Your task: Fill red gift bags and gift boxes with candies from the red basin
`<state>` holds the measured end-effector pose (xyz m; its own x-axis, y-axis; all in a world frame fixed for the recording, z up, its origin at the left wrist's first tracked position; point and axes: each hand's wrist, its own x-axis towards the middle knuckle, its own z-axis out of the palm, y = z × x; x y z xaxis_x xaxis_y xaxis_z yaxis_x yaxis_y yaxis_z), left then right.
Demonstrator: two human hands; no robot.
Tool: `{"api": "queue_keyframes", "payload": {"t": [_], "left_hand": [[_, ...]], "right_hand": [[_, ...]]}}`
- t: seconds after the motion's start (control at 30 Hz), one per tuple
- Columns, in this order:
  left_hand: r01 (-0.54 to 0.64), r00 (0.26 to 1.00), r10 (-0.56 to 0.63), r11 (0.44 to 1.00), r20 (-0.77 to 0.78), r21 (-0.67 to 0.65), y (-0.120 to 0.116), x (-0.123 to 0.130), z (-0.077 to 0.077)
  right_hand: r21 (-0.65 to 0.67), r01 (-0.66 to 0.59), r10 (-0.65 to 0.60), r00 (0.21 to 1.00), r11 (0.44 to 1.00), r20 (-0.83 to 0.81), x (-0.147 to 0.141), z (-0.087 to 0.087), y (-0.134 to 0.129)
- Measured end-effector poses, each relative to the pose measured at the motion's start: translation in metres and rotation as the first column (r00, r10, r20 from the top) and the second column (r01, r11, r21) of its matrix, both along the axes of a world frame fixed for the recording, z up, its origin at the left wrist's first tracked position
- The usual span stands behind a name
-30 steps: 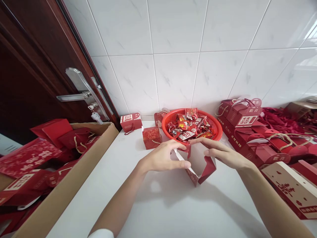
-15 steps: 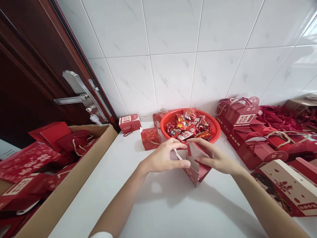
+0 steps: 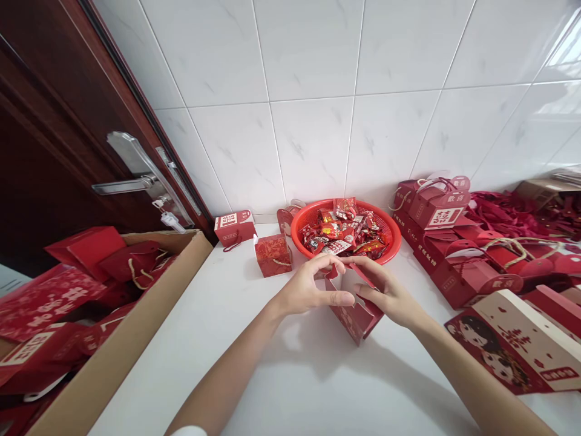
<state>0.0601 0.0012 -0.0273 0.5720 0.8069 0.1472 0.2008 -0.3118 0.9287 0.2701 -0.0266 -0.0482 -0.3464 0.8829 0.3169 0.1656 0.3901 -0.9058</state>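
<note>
Between my two hands, on the white tabletop, is a red paper gift box (image 3: 356, 321) with its top open and its pale inside showing. My left hand (image 3: 313, 284) grips its left and far side, thumb along the near wall and fingers at the far edge. My right hand (image 3: 385, 287) closes on the right side, thumb bent over the rim and fingers along the far flap. Just beyond the hands sits a red plastic basket (image 3: 396, 245) heaped with wrapped candies (image 3: 340, 230).
A small patterned red box (image 3: 272, 255) and another red box (image 3: 235, 228) stand left of the basket. Stacked red boxes (image 3: 436, 212) and a cream-and-red box (image 3: 512, 345) line the right. A cardboard carton (image 3: 136, 333) full of red boxes is at left, beside a door (image 3: 59, 109).
My fingers have moved slightly over the gift box's upper edges, and its near corner flaps sit closer together. The view has shifted a little.
</note>
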Motion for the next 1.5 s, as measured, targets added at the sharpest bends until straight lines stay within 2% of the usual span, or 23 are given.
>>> {"api": "queue_keyframes", "payload": {"t": [0.13, 0.33, 0.53, 0.63, 0.73, 0.83, 1.0, 1.13, 1.27, 1.5], "left_hand": [[-0.005, 0.999, 0.005, 1.0, 0.049, 0.0, 0.002, 0.001, -0.003], [0.009, 1.0, -0.008, 0.995, -0.013, 0.098, 0.003, -0.003, 0.0], [-0.096, 0.995, 0.096, 0.994, -0.015, -0.053, -0.002, 0.0, 0.006], [-0.176, 0.977, 0.174, 0.984, -0.12, -0.004, -0.005, 0.001, 0.013], [-0.2, 0.915, 0.243, 0.966, -0.323, 0.163, -0.005, 0.002, 0.025], [-0.096, 0.832, 0.211, 0.966, -0.512, 0.241, -0.002, 0.005, 0.039], [0.066, 0.699, 0.199, 0.938, -0.686, 0.34, 0.004, 0.009, 0.058], [0.106, 0.631, 0.193, 0.938, -0.752, 0.329, 0.006, 0.012, 0.062], [0.111, 0.567, 0.244, 0.924, -0.787, 0.367, 0.005, 0.016, 0.061], [0.121, 0.496, 0.305, 0.903, -0.813, 0.413, 0.004, 0.022, 0.061]], "right_hand": [[0.015, 0.022, -0.022, 1.0, 1.0, 0.004, 0.0, 0.0, 0.0], [-0.005, 0.01, -0.01, 1.0, 1.0, 0.0, 0.004, -0.001, 0.002], [0.002, -0.03, 0.029, 0.999, 1.0, 0.045, -0.001, 0.006, 0.001], [0.026, 0.012, -0.015, 0.995, 1.0, 0.104, -0.005, 0.011, -0.001], [0.013, 0.052, -0.054, 0.99, 0.999, 0.133, -0.01, 0.013, -0.004], [0.004, 0.093, -0.093, 0.986, 0.996, 0.136, -0.016, 0.013, -0.006], [0.039, 0.148, -0.152, 0.979, 0.988, 0.139, -0.023, 0.013, -0.008], [0.054, 0.173, -0.179, 0.975, 0.983, 0.135, -0.024, 0.012, -0.008], [0.043, 0.185, -0.19, 0.973, 0.982, 0.129, -0.025, 0.01, -0.008], [0.124, 0.162, -0.182, 0.968, 0.979, 0.173, -0.023, 0.014, -0.009]]}}
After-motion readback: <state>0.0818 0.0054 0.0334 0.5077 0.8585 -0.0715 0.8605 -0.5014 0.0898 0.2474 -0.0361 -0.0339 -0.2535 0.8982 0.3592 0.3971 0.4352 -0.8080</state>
